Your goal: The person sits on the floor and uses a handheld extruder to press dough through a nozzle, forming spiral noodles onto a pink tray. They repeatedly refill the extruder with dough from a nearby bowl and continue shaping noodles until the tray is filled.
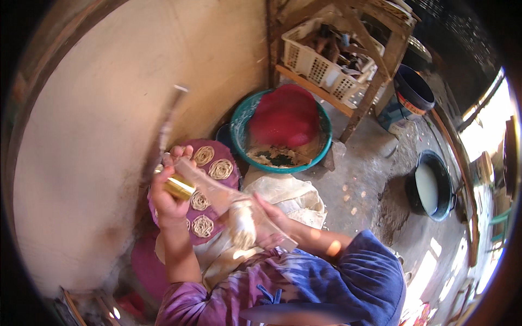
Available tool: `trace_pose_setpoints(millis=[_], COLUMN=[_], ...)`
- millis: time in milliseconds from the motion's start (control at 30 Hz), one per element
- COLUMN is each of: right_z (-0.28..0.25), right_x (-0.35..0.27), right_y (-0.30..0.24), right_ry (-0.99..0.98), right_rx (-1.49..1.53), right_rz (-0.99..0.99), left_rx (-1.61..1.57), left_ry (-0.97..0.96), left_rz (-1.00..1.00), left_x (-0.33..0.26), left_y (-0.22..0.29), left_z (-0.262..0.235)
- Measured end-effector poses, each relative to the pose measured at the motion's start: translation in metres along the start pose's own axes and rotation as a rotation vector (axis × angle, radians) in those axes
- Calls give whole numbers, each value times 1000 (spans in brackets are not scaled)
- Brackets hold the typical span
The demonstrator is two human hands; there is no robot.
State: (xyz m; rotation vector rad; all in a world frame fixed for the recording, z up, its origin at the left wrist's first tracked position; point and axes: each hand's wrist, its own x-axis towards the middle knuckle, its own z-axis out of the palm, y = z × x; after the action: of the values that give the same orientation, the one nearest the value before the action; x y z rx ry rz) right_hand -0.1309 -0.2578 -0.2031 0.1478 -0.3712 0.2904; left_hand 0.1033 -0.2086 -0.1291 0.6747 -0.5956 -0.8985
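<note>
My left hand (169,187) is closed around a shiny brass-coloured cylinder (180,187) at the upper end of a pale wooden board (215,191). A long thin rod (169,117), smeared by motion, sticks up beyond that hand. Toward the board's lower end, my right hand (273,216) grips its edge, fingers partly hidden. Between my hands, a blurred cream-coloured lump (242,224) hangs at the board; its kind is unclear. Below and behind my left hand lies a purple round mat (231,157) bearing several coiled nests of cream strands (221,169).
Ahead stands a teal basin (237,143) holding a red bowl-like thing (285,115). Cream cloth (288,195) drapes near my lap. A white crate (315,68) sits on a wooden rack (375,98). Farther right are a dark bucket (413,89) and a black tub of whitish liquid (418,204).
</note>
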Motion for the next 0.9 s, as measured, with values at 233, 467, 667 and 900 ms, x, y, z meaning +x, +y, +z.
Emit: trace_pose_setpoints(millis=[233,467,667,900], right_z=[33,76,64,63], right_x=[-34,3,6,-18], right_y=[5,2,21,-7], right_ry=[937,682,712,934], right_rx=[-1157,-2486,-2286,-1158], right_rz=[-728,-341,94,188], left_rx=[1164,1353,767,847], left_ry=[-38,-536,-772,-732], left_rz=[-175,-145,-184,-338], left_x=[-84,-91,-126,-96], left_y=[-15,-7,-33,-16], left_z=[-60,-38,-29,-38])
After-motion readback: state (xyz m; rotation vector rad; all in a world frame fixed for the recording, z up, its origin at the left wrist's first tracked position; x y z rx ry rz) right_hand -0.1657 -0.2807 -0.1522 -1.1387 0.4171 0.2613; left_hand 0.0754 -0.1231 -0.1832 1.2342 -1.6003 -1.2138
